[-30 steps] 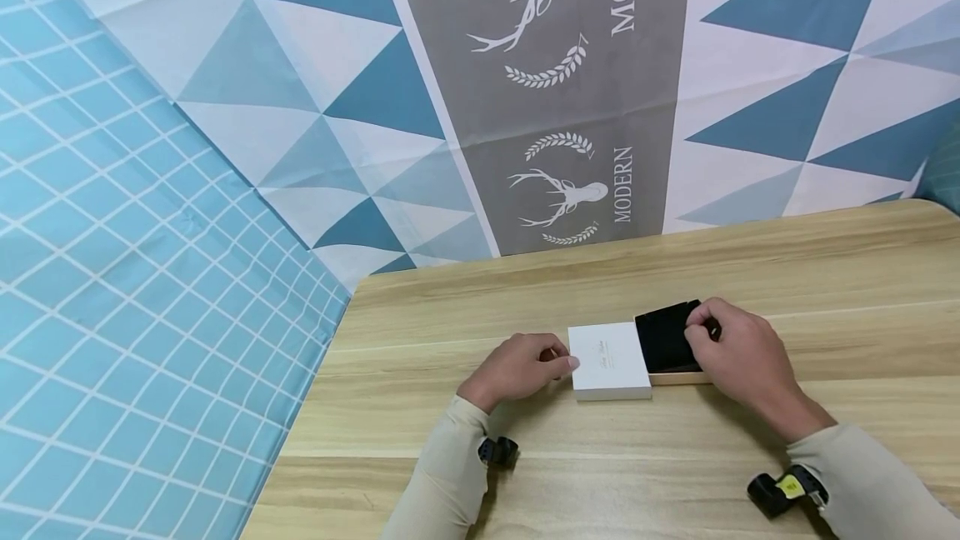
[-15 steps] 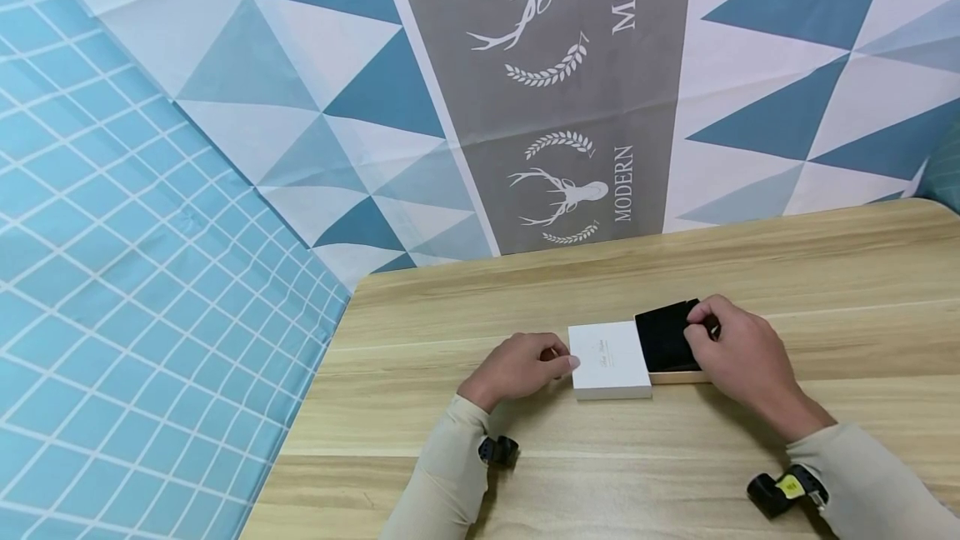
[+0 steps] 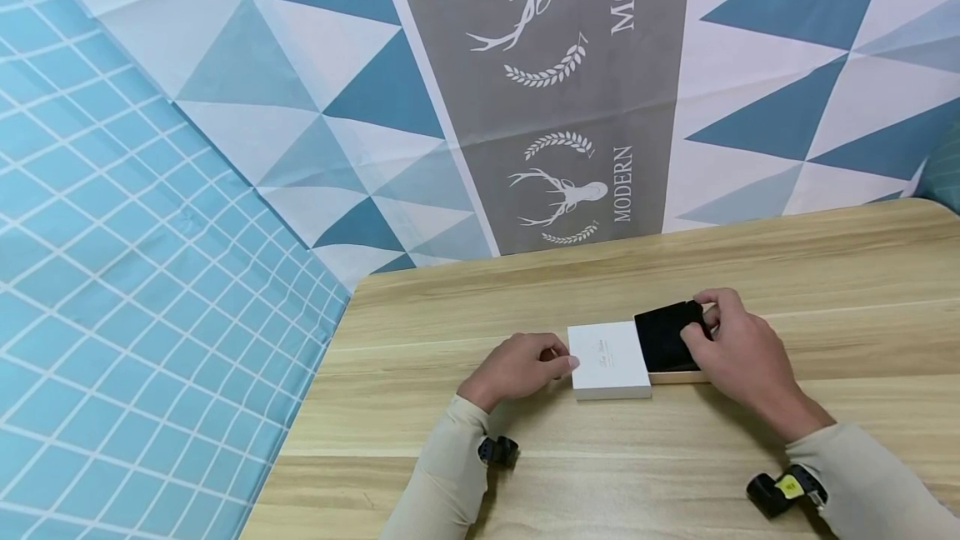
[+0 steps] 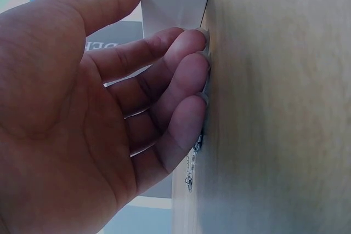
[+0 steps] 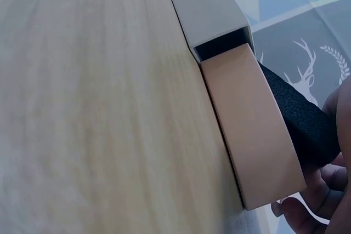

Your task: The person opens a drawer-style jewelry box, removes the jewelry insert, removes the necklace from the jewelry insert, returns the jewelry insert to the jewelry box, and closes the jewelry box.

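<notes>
A white box sleeve [image 3: 609, 357] with small lettering lies flat on the table. From its right end projects a tan drawer [image 5: 249, 130], which carries a black foam pad [image 3: 663, 338]. The pad tilts up out of the drawer in the right wrist view [image 5: 299, 116]. My left hand [image 3: 521, 367] holds the sleeve's left end, thumb at its upper edge and the other fingers curled by the table. My right hand [image 3: 742, 350] grips the pad's right edge; some of its fingertips are hidden behind the pad and drawer.
A thin silver chain [image 4: 190, 173] shows beyond my left fingers in the left wrist view. The wooden table [image 3: 420, 315] meets a patterned cloth wall [image 3: 570, 107] at the back and a blue checked cloth [image 3: 150, 273] on the left.
My right fingers have shifted on the black foam pad: the index finger reaches farther over its back corner and the thumb sits farther left. My left hand and the sleeve stay put.
</notes>
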The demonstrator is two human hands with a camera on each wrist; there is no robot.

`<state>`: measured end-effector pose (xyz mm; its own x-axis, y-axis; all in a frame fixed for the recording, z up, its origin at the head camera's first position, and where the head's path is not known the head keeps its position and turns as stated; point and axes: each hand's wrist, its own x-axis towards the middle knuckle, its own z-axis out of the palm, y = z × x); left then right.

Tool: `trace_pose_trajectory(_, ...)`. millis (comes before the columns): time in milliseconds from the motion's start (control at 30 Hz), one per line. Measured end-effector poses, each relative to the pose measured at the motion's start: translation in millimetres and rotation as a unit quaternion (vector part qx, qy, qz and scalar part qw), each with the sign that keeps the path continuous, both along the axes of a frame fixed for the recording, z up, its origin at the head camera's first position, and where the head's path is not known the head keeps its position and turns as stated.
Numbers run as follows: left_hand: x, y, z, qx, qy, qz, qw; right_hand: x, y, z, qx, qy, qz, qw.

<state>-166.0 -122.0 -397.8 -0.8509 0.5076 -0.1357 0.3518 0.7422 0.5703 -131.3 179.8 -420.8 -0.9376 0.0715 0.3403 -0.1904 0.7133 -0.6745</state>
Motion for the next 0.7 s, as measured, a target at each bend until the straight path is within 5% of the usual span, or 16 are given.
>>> trace_pose_trajectory(700, -0.1, 0.1, 0.2, -0.001, 0.001, 0.0, 1.0, -1.6, -3.2, -3.8, 0.013, 0.047, -0.011, 0.9987)
